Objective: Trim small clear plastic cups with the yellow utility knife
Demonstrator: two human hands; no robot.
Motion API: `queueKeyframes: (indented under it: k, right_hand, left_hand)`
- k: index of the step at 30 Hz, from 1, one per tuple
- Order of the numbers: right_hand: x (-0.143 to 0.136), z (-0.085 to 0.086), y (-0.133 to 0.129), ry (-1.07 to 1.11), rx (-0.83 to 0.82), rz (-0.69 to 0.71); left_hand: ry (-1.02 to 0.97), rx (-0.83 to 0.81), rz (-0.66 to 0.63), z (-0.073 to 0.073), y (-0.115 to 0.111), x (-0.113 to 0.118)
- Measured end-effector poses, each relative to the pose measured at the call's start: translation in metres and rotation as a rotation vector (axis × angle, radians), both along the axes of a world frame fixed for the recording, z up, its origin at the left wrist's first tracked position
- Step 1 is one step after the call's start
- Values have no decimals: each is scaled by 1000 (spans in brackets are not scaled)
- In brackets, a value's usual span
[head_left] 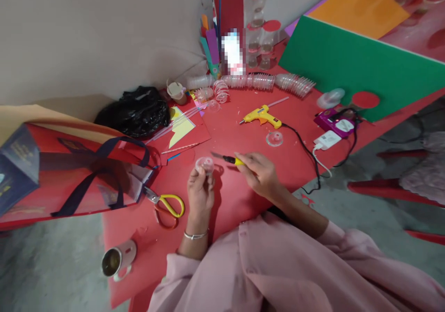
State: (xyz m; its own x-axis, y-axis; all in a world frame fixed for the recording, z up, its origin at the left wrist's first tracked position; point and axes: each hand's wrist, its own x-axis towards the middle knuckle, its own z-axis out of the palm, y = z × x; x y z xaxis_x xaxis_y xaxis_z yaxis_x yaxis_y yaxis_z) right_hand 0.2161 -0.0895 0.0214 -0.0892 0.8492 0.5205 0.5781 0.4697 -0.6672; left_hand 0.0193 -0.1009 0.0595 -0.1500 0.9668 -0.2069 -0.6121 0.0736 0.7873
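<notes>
Between the thumb and fingers of my left hand [201, 189] is a small clear plastic lid [204, 164], held up over the red table. My right hand [260, 173] grips a craft knife [233, 160] by its yellow and black handle. The knife's thin blade points left towards the lid, with a small space between them. Another clear lid [274, 138] lies on the table beyond my right hand. Behind it rests a yellow hot glue gun [262, 116] with a clear glue stick in its back. Scissors [167, 205] with yellow and orange handles lie left of my left wrist.
Stacks of clear plastic lids [250, 81] line the back of the red table [239, 131]. A purple power socket box [335, 123] with cords stands at right. At left are a red bag [86, 173], a black plastic bag [135, 110] and a mug [119, 258] near the edge.
</notes>
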Motion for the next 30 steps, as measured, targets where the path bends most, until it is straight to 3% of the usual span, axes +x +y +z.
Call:
queueKeyframes:
  k: [2, 6, 10, 14, 18, 22, 26, 30]
  right_hand:
    - [-3, 2, -2, -37, -21, 38]
    - [-6, 5, -3, 3, -88, -62]
    - [-7, 5, -2, -11, -161, 63]
    - [-4, 7, -1, 116, -351, -33]
    - [-3, 16, -3, 135, -486, 146]
    - [-2, 21, -4, 135, -525, 24]
    - [-3, 24, -7, 118, -557, 127]
    - [-2, 25, -8, 137, -588, 35]
  left_hand:
    - [8, -21, 0, -1, 0, 1]
    - [0, -6, 16, -1, -2, 3]
    - [22, -37, -5, -4, -3, 3]
    - [26, -30, 11, -7, -3, 5]
    - [16, -60, 13, -6, -4, 6]
    - [5, -18, 24, -3, -5, 5]
    - [36, -20, 24, -3, -7, 4]
    - [47, -12, 29, -4, -8, 4]
